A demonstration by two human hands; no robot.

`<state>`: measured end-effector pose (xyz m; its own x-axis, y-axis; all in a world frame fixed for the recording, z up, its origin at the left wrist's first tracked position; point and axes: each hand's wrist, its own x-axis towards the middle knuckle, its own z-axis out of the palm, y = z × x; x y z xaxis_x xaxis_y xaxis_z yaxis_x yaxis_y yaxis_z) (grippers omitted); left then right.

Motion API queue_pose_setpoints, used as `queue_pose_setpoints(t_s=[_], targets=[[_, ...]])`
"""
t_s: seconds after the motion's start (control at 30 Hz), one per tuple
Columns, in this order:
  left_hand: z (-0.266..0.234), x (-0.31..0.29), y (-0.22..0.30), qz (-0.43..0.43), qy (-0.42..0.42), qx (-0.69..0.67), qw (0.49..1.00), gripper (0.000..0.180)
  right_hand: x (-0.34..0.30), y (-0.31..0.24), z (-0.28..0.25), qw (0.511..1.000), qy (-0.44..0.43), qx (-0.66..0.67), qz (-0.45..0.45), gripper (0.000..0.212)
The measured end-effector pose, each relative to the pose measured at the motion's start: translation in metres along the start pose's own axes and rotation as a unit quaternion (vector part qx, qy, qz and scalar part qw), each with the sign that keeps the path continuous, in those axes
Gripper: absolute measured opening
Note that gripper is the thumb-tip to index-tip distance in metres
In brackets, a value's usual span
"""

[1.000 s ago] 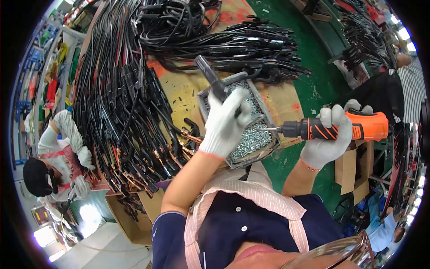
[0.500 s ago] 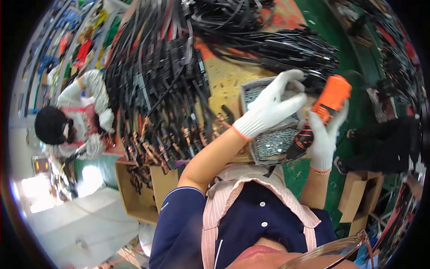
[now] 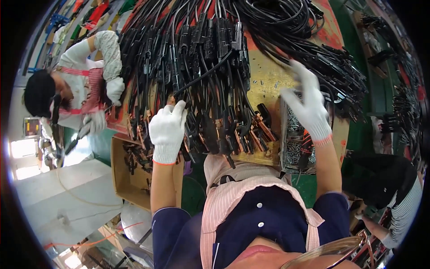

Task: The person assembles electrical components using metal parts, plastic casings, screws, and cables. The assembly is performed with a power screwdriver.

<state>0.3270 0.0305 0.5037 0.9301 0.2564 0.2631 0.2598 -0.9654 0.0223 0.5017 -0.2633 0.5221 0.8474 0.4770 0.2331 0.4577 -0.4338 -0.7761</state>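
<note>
My left hand (image 3: 168, 129), in a white knit glove, is closed with its fingers pinched at the coppery end of a black cable (image 3: 204, 74). Exactly what sits between the fingertips is partly hidden. Around it lie many black welding electrode holders (image 3: 219, 38) and cable ends with copper jaws (image 3: 257, 132). My right hand (image 3: 310, 105), gloved too and slightly blurred, hovers with fingers spread over a grey tray (image 3: 283, 134) of small screws (image 3: 292, 150). An orange and black power screwdriver (image 3: 306, 150) rests at the tray, partly behind my right wrist.
Bundled black cables (image 3: 322, 58) cover the right side of the yellow and red worktable (image 3: 264, 67). A cardboard box (image 3: 123, 181) holding dark parts stands below its left front. A co-worker (image 3: 85, 80) works at the left; another person (image 3: 380, 175) is at the right.
My right hand has let go of the orange power screwdriver, which now lies at the tray. My left hand has moved from above the tray leftward to the cable ends. The whole view has shifted.
</note>
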Motion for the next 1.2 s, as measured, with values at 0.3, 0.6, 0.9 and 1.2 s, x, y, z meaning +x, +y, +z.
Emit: queue_pose_setpoints(t_s=[0.3,0.6,0.9,1.2], targets=[[0.009,0.03,-0.023,0.072,-0.201,0.002,0.977,0.02,0.163,0.042,0.108,0.981,-0.059,0.035,0.183,0.079],[-0.047,0.041,-0.044,0.042,-0.266,-0.275,0.923,0.021,0.192,0.023,0.11,0.893,-0.09,0.336,0.287,0.022],[-0.083,0.032,0.02,0.112,-0.049,-0.09,0.988,0.041,0.126,-0.012,0.115,0.825,-0.139,0.474,0.274,0.02],[-0.022,0.02,0.111,-0.119,-0.181,-0.637,0.74,0.049,0.067,-0.022,0.059,0.722,-0.101,0.64,0.244,0.017]])
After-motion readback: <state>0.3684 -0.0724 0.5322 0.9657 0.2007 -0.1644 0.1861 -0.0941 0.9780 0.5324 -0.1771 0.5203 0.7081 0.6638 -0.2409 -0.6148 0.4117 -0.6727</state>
